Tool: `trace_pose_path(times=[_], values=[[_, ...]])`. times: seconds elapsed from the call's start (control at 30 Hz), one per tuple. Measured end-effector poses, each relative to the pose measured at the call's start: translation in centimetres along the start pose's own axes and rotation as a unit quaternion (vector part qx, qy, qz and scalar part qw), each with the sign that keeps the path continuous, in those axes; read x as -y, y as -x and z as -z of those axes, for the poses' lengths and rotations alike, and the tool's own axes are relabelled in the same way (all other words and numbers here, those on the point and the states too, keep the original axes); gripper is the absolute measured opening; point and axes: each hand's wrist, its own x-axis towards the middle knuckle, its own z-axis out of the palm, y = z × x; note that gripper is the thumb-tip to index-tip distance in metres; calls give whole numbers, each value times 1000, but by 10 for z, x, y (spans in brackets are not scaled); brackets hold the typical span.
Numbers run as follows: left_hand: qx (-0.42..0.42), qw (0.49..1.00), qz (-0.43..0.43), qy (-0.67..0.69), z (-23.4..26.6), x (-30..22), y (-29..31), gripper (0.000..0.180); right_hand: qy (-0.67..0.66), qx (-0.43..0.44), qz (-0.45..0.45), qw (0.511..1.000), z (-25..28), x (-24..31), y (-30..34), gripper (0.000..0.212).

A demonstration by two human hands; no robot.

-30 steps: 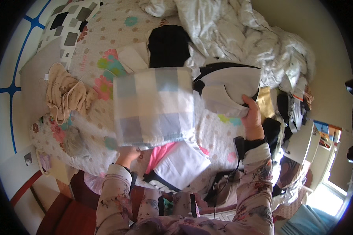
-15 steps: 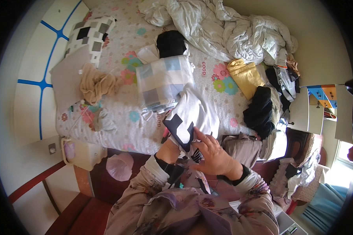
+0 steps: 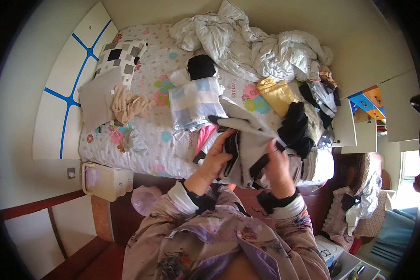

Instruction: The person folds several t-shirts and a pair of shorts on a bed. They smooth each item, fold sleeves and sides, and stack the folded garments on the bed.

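At the bed's near edge I hold a garment (image 3: 249, 147), pale grey with black parts, bunched and partly spread in the air. My left hand (image 3: 214, 163) is closed on its left side, by a dark edge. My right hand (image 3: 279, 170) is closed round its right side, near a black patch, with some fingers hidden by cloth. Beyond the garment lies a folded blue, grey and white checked cloth (image 3: 196, 102). A pink piece of cloth (image 3: 205, 136) shows just left of the garment.
On the flowered bedsheet (image 3: 172, 154) lie a yellow folded cloth (image 3: 276, 95), black clothing (image 3: 296, 130), a beige garment (image 3: 128, 105) and a black item (image 3: 201, 66). A white quilt (image 3: 270, 51) is heaped at the back. A cream box (image 3: 108, 182) stands by the left bed edge.
The garment has been lifted and opened out, showing its grey side. My right hand, which lay on it with spread fingers, now grips it further right. My left hand has come out from underneath.
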Motion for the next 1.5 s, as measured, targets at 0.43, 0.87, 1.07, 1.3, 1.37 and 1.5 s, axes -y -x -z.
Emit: trace_pose_path(times=[0.43,0.87,1.07,1.3,1.37,1.5], values=[[63,729,-287,-618,-64,-49,-1,96,-11,90,30,995,56,114,39,36],[89,681,-307,-658,-138,-75,-35,84,451,126,189,863,31,147,50,32],[159,577,-259,-758,-93,-99,-47,31,386,123,177,897,42,145,43,34],[189,635,-19,-749,-82,-126,-36,28,480,161,222,833,53,138,34,22],[141,641,-28,-754,-81,-130,-34,25,534,158,265,787,53,135,28,22],[133,574,-59,-806,-69,-136,-21,24,562,130,269,771,49,112,13,23]])
